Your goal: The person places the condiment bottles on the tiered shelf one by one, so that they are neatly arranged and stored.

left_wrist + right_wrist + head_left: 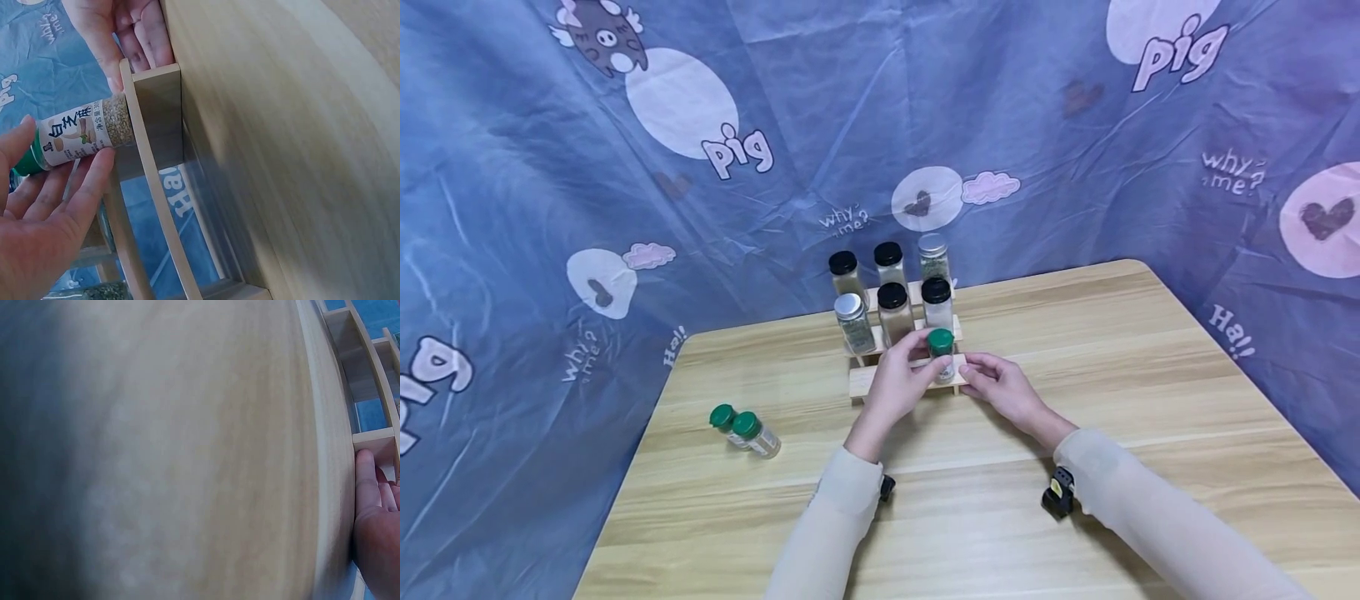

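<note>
My left hand point(898, 380) holds a small spice jar point(81, 132) with a green cap, its thumb and fingers on either side of it. The jar stands upright at the right end of the lowest shelf of a stepped wooden rack point(867, 382); in the left wrist view its base meets the shelf and pale seeds show through the glass. At the rack's right end, my right hand point(1006, 388) grips the end of the lowest shelf. Its fingers point(367, 481) lie against the rack's end in the right wrist view.
On the upper tiers stand several taller jars, with black lids point(892, 295) or silver lids point(849, 306). Two green-capped jars point(758, 435) are close together on the table point(715, 517) at left. A blue patterned cloth point(820, 108) hangs behind the table.
</note>
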Action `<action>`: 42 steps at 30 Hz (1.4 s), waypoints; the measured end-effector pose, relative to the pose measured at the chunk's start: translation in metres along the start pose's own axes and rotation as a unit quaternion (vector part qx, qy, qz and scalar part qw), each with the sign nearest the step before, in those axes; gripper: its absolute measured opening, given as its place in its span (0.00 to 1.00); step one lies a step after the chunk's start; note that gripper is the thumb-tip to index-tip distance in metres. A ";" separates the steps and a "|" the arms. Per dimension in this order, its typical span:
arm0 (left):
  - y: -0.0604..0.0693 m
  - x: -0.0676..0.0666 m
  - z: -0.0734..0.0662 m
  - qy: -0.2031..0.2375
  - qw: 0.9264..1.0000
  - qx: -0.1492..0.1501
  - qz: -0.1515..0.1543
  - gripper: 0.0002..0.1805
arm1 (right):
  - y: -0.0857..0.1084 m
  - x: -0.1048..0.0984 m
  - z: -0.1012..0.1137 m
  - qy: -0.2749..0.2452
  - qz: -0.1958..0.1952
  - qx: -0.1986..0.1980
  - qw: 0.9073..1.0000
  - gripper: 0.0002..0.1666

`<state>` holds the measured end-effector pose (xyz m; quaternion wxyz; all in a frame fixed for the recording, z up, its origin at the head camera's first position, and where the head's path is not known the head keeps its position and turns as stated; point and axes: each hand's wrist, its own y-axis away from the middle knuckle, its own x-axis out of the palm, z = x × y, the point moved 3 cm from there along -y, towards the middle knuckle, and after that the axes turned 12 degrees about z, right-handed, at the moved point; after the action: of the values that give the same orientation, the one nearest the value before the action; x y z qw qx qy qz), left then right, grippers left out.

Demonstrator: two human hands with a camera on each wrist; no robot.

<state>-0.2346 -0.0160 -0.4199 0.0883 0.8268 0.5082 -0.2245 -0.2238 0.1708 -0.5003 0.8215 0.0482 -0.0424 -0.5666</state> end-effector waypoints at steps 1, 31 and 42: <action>0.000 0.000 0.000 0.004 1.000 0.002 0.002 0.26 | 0.000 0.000 0.000 0.000 -0.001 0.000 1.000 0.31; 0.077 -0.092 -0.004 0.062 0.995 -0.025 -0.079 0.25 | -0.003 -0.005 -0.003 0.010 0.015 -0.002 1.000 0.33; 0.123 -0.144 0.010 0.053 0.983 -0.021 -0.174 0.23 | 0.001 -0.003 -0.001 0.017 0.015 0.003 1.000 0.33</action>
<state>-0.1847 -0.1924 -0.3725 0.0385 0.7346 0.6527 -0.1816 -0.2238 0.1738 -0.5010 0.8300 0.0595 -0.0312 -0.5537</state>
